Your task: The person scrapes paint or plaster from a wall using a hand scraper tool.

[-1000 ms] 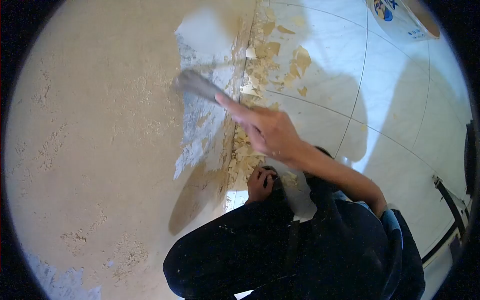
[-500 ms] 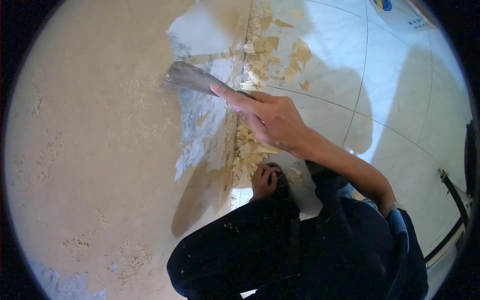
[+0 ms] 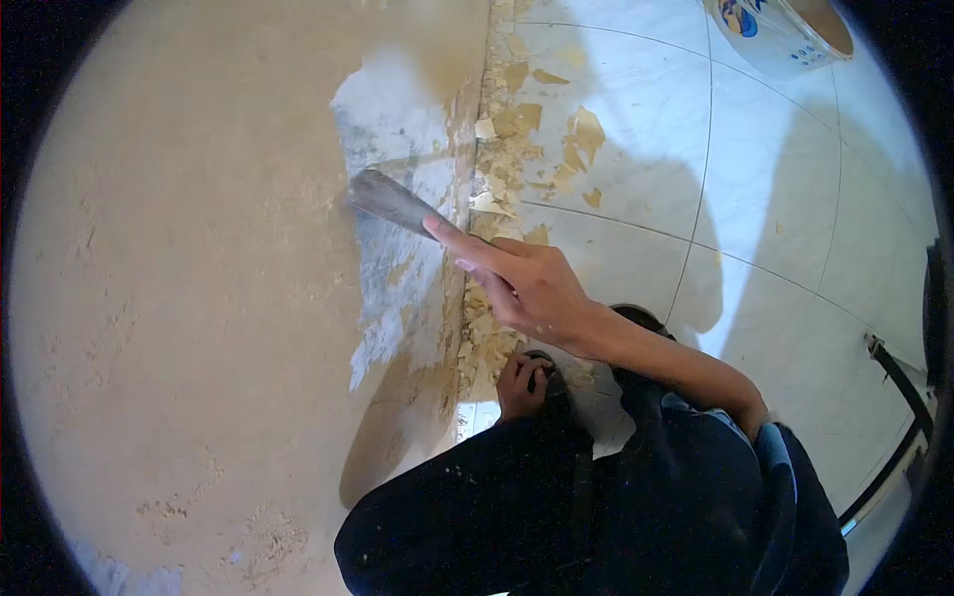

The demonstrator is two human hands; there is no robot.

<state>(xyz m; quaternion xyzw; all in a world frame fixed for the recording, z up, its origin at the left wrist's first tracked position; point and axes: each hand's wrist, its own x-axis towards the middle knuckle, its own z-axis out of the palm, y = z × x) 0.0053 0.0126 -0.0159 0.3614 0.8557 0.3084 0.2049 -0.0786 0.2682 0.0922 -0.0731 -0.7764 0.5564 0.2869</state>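
My right hand (image 3: 542,288) grips a metal scraper (image 3: 393,201), index finger stretched along the blade. The scraper's wide end lies at the left border of a bared white-grey patch (image 3: 397,268) on the beige painted wall (image 3: 199,248). Most of its handle is hidden in my fist. Lower down, my left hand (image 3: 522,385) has its fingers bent over a dark shoe (image 3: 542,358) at the wall's foot. Beige paint flakes (image 3: 497,343) lie along the wall's base beside both hands.
Larger flakes (image 3: 584,136) are scattered on the white tiled floor (image 3: 646,169). A white bucket (image 3: 785,40) with blue print stands at the top right. A dark curved bar (image 3: 899,382) is at the right edge. My dark-trousered knee (image 3: 397,517) is close to the wall.
The view has shifted, bringing more of the bucket into sight. The scraper blade has drawn slightly down and right against the wall. My left hand keeps its place by the shoe.
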